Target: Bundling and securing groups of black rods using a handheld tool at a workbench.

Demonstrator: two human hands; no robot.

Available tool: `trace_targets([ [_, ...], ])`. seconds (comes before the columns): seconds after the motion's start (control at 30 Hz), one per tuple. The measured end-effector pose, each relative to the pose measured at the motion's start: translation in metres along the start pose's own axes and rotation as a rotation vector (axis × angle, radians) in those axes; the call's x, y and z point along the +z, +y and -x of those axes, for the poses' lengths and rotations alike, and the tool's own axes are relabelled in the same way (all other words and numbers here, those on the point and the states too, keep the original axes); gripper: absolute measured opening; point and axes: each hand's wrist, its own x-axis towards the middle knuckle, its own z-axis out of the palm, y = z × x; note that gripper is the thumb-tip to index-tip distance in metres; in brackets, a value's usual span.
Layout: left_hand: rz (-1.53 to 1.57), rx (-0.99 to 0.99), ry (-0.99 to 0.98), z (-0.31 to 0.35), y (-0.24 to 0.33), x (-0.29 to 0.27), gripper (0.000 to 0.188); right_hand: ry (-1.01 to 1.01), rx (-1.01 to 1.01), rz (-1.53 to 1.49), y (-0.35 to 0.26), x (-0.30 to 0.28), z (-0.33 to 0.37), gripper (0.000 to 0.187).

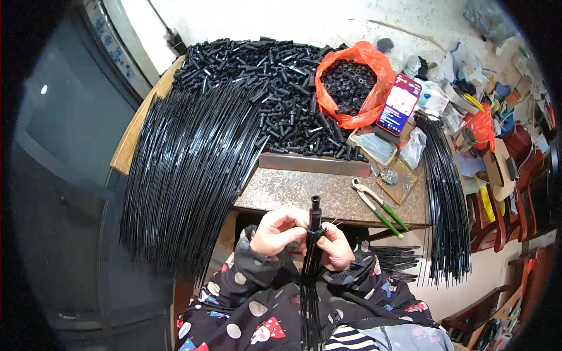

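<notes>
In front of my chest, my left hand [277, 233] and my right hand [336, 248] are closed around a black tubular fitting [315, 214]. Its stepped, hollow end points up, and a ring with thin black rods [310, 292] sits below it. The rods hang as a narrow bundle towards my lap. My left thumb and fingers press the ring from one side, my right fingers pinch it from the other. Fine wire ends stick out by my right fingertips; what they belong to is hard to make out. Green-handled pincers [379, 208] lie on the table beyond my right hand.
Black tubular fittings [252, 70] are heaped behind a metal bar [313, 165]. Long black rods [187, 169] overhang the table at left, more rods [448, 205] at right. An orange bag [383, 73] of small black parts stands near a lit phone [399, 104] and a wire coil [389, 175].
</notes>
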Motion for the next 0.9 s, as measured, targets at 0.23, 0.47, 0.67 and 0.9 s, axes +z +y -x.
trace_targets([
  [0.23,0.080,-0.096,-0.209,-0.019,0.007,0.002,0.008,-0.043,0.146,0.057,-0.013,-0.001,0.002,0.017],
  [0.47,0.278,-0.178,-0.025,-0.012,-0.006,0.007,0.030,0.101,0.028,0.078,-0.017,0.003,-0.001,0.016],
  [0.67,0.048,0.016,-0.146,-0.013,-0.009,0.004,0.089,0.488,-0.541,0.124,-0.007,0.014,-0.028,0.013],
  [0.9,-0.572,0.093,0.184,-0.016,0.021,0.015,0.044,0.357,-0.585,0.540,0.008,0.017,-0.022,0.014],
])
